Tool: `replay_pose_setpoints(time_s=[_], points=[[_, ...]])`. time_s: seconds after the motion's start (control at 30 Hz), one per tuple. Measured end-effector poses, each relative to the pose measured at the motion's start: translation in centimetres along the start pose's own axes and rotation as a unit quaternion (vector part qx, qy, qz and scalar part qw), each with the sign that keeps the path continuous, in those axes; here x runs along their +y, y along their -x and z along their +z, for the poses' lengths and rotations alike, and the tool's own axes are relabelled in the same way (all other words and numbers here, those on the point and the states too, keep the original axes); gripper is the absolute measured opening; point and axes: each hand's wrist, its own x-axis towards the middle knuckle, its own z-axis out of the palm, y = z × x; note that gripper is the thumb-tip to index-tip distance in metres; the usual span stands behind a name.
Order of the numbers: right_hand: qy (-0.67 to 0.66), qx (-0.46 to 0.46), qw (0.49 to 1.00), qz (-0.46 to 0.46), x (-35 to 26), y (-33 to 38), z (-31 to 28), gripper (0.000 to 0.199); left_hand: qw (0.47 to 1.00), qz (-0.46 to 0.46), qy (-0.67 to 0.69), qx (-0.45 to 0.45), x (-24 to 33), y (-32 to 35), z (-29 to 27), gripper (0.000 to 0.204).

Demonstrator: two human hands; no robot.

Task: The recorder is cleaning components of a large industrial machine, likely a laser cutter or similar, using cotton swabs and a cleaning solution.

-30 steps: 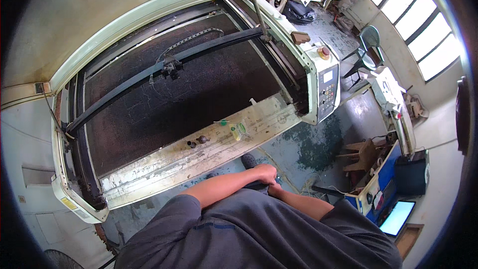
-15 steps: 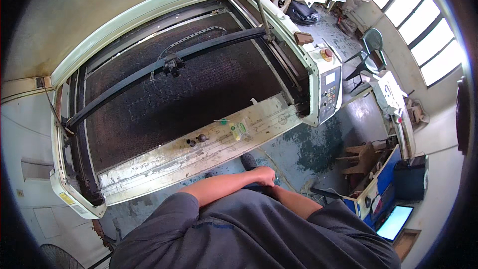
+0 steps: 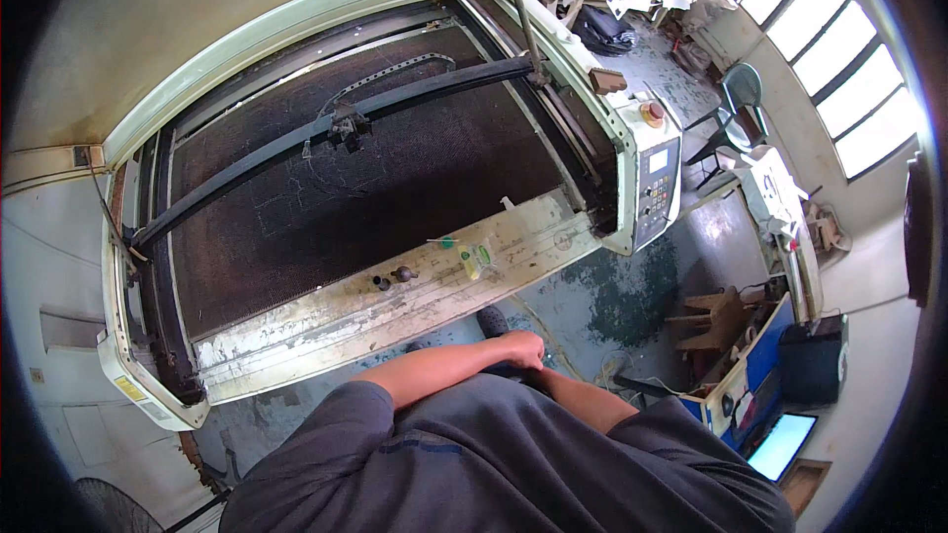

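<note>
My left hand (image 3: 520,348) is closed and rests in front of my body, over the end of my right forearm (image 3: 583,400). Whatever its fingers wrap round is hidden. The right hand lies beneath the left and the shirt, so its fingers do not show. Beyond them is a large flatbed laser cutter with its lid raised, and its pale front ledge (image 3: 326,326) is nearest my hands. On that ledge are a dark knob-like piece (image 3: 402,274), a smaller dark piece (image 3: 382,283), a green round item (image 3: 447,242) and a clear packet with yellow-green print (image 3: 475,262).
A gantry beam (image 3: 237,173) carrying the cutting head (image 3: 346,128) crosses the dark honeycomb bed (image 3: 474,163). At the right are a control panel (image 3: 656,192), a red button (image 3: 652,114), a green chair (image 3: 743,89), a wooden stool (image 3: 711,321) and a lit screen (image 3: 782,446).
The view has shifted very slightly. My arms, the cutter and the items on the ledge stay where they were.
</note>
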Motion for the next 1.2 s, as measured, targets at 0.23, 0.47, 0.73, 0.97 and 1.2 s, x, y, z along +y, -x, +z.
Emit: replay_pose_setpoints(time_s=[0.23, 0.47, 0.73, 0.97, 1.2], points=[[0.039, -0.012, 0.999, 0.001, 0.3, -0.4, -0.1, 0.041, 0.999, 0.016, 0.016, 0.024, -0.6, -0.1, 0.1, 0.035], [0.078, -0.020, 0.997, 0.003, 0.4, -0.7, -0.8, 0.041, 0.998, 0.015, 0.045, 0.035, -0.7, -0.6, -0.5, 0.036], [0.111, -0.031, 0.993, 0.001, 0.8, -0.8, -0.8, 0.040, 0.999, 0.002, 0.053, 0.014, -0.1, -0.3, -1.4, 0.035], [0.095, -0.016, 0.995, 0.001, 2.0, -0.6, -0.2, 0.040, 0.999, 0.031, 0.002, 0.026, 0.8, -0.1, -1.5, 0.031], [0.107, -0.008, 0.994, 0.007, 2.9, 0.2, -1.4, 0.040, 0.999, 0.008, -0.026, 0.030, 1.5, -0.9, -1.6, 0.031]])
